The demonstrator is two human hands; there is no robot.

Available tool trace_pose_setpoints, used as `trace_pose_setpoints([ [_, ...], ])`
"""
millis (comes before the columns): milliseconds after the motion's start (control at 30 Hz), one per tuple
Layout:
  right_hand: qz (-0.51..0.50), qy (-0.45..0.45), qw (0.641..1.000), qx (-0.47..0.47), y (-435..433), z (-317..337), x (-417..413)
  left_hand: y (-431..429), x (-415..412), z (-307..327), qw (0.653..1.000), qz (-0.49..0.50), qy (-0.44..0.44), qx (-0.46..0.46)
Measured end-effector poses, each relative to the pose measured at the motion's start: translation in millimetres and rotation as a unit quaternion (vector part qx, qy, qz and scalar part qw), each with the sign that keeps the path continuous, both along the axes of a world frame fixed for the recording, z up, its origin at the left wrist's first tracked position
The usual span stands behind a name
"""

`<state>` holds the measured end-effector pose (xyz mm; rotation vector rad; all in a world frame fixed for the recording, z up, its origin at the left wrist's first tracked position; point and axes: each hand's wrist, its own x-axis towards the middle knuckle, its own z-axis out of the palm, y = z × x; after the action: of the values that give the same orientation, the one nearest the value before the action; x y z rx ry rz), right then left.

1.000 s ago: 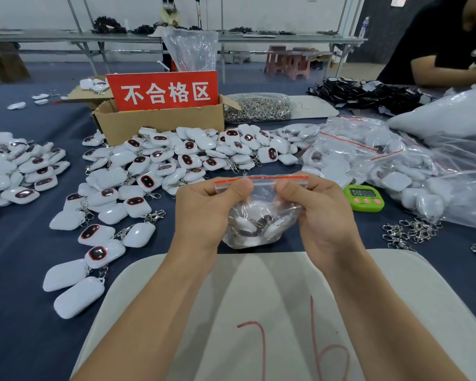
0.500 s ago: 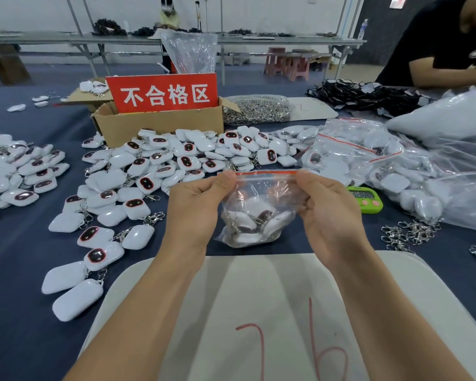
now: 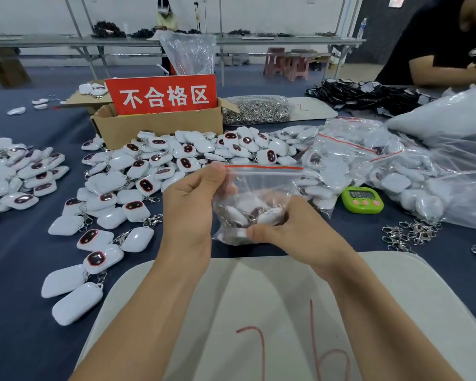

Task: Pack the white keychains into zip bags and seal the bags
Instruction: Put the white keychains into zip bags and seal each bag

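1. You hold the zip bag [image 3: 261,185] up between your two hands. Its red strip runs level along the top, but I cannot tell whether the seal is pressed shut.
2. Several white keychains [image 3: 245,213] lie bunched in the bottom of the bag, with their metal clips among them.
3. Your left hand [image 3: 188,204] pinches the bag's top left corner, with the thumb and fingers closed on the end of the red strip.
4. Your right hand [image 3: 291,229] grips the lower part of the bag. The fingers curl behind it and the thumb lies across the front, under the keychains.
5. Under your forearms lies a pale board [image 3: 396,298] with red marks drawn on it.
6. To the left of your left hand and beyond it, loose keychains [image 3: 138,185] are spread over the blue cloth [image 3: 17,270].
7. Near your right hand, on its right, sits a green timer [image 3: 362,199], with a heap of filled bags [image 3: 355,155] beyond it.
8. Farther right of your right hand, spare clips [image 3: 408,233] lie in a small pile.
9. Beyond both hands, behind the loose keychains, is a cardboard box [image 3: 160,130] with a red sign [image 3: 162,96] standing in it.
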<state>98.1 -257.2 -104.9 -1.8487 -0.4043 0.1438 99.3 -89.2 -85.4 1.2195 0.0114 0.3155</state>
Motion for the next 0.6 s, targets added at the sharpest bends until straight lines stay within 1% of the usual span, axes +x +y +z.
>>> trace_pose_setpoints([
  [67, -0.071, -0.015, 0.997, 0.025, 2.6, -3.0, 1.0, 3.5, 1.6, -3.7, 1.000, -0.019, -0.008, 0.018],
  [133, -0.116, -0.027, 0.989, 0.083, 8.2, -4.3, -0.2, 4.8, 2.8, -7.3, 0.994, -0.071, -0.020, 0.083],
  [200, -0.199, -0.022, 0.972, 0.124, 13.1, -3.2, 1.3, 1.4, 5.5, -14.5, 0.981, -0.117, -0.020, 0.152],
  [300, -0.332, -0.010, 0.930, 0.157, 5.4, -2.5, 14.4, -6.7, 8.3, -29.4, 0.964, -0.127, 0.053, 0.227],
  [367, -0.391, -0.028, 0.911, 0.131, -8.6, -2.7, 24.6, -9.6, 8.2, -36.7, 0.946, -0.124, 0.091, 0.286],
  [433, -0.411, -0.037, 0.910, 0.038, -26.0, -3.7, 31.4, -10.7, 7.7, -41.2, 0.929, -0.130, 0.102, 0.332],
  [500, -0.402, -0.029, 0.913, -0.063, -38.8, -5.0, 35.3, -10.6, 8.9, -44.6, 0.920, -0.127, 0.099, 0.357],
  [533, -0.397, -0.026, 0.914, -0.082, -41.6, -5.9, 36.5, -10.1, 9.8, -46.2, 0.918, -0.122, 0.096, 0.366],
  [600, -0.409, -0.019, 0.909, -0.080, -40.2, -9.0, 36.7, -9.5, 11.0, -48.2, 0.908, -0.111, 0.096, 0.392],
])
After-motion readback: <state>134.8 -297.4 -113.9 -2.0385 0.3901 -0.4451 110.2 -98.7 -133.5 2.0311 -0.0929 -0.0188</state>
